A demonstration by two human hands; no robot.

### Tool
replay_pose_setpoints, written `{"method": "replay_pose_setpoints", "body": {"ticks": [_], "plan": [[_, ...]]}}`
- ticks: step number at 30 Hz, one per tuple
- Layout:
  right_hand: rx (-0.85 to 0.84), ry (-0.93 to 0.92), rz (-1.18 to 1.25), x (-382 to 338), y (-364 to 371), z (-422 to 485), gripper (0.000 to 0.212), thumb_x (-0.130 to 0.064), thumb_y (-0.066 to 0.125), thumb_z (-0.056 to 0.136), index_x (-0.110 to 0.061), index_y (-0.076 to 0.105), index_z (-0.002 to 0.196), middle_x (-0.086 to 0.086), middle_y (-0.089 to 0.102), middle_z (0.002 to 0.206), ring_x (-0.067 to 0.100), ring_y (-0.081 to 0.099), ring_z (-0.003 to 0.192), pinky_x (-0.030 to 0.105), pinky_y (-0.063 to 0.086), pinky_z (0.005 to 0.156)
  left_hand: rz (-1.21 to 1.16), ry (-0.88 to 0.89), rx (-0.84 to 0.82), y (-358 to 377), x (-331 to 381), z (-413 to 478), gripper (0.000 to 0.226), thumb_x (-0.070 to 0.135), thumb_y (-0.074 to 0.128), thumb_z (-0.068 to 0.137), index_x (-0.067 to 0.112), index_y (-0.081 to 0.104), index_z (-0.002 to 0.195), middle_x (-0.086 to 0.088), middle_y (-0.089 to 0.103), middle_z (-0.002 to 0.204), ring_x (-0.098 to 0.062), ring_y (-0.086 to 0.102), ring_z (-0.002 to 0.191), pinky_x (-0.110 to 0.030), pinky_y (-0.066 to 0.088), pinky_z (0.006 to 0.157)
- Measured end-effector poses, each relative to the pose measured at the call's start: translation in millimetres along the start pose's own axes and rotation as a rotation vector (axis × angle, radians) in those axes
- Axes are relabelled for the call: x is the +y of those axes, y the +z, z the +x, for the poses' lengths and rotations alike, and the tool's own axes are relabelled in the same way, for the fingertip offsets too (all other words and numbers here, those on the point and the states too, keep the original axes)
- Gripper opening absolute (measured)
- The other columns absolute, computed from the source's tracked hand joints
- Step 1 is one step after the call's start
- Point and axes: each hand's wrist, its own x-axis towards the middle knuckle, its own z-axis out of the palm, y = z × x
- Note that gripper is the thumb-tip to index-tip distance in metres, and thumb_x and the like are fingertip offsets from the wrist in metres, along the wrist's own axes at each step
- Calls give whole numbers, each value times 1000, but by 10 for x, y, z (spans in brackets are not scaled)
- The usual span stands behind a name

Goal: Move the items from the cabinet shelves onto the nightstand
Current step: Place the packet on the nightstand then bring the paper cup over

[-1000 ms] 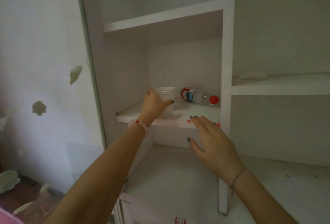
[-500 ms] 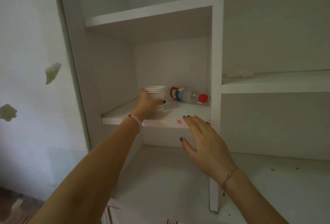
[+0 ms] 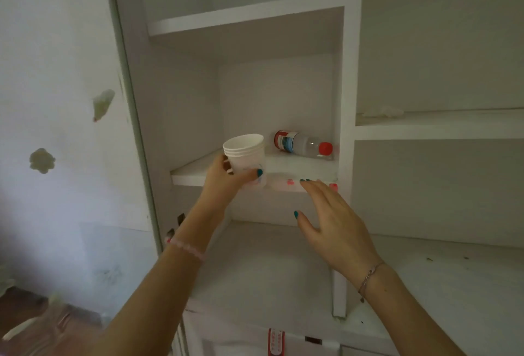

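Left hand [image 3: 226,178]: grips stack of white paper cups [image 3: 246,154], tilted, at white shelf [image 3: 198,172] front edge.
Right hand [image 3: 330,222]: fingers spread, holding nothing.
Clear plastic bottle, red cap [image 3: 302,144]: lying on shelf.

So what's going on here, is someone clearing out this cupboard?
Yes, a person is emptying a white cabinet by hand. Their left hand grips a stack of white paper cups, held tilted at the front edge of the middle shelf. The right hand is open just below that edge and holds nothing. A clear bottle with a red cap lies on its side at the back of the same shelf, not yet taken. The nightstand is not in view.
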Motion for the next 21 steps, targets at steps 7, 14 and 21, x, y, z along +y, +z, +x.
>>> {"method": "replay_pose_setpoints", "body": {"ticks": [7, 14, 21], "plan": [[-102, 232, 634, -315, 244, -332, 43, -21, 52, 93, -30, 41, 134, -20, 42, 132, -5, 36, 122, 1, 23, 98, -48, -63, -36, -305, -309, -1037, 62, 8, 77, 72, 23, 53, 127, 5, 66, 116, -12, 61, 107, -29, 50, 89], [-267, 346, 1084, -745, 521, -722, 33, -16, 42, 96, -27, 51, 126, -16, 53, 129, -1, 46, 121, 15, 36, 100, 40, -205, -41, -645, -631, -1598, 63, 19, 80, 65, 30, 55, 122, 6, 67, 111, -12, 62, 104, -32, 52, 90], [-408, 444, 1268, -1097, 771, -1079, 30, -31, 36, 95, -37, 53, 119, -21, 57, 123, -4, 53, 114, 17, 46, 92, 94, -266, -14, -983, -874, -2007, 58, 15, 78, 72, 32, 53, 121, 10, 64, 114, -4, 61, 101, -18, 52, 75]]}}
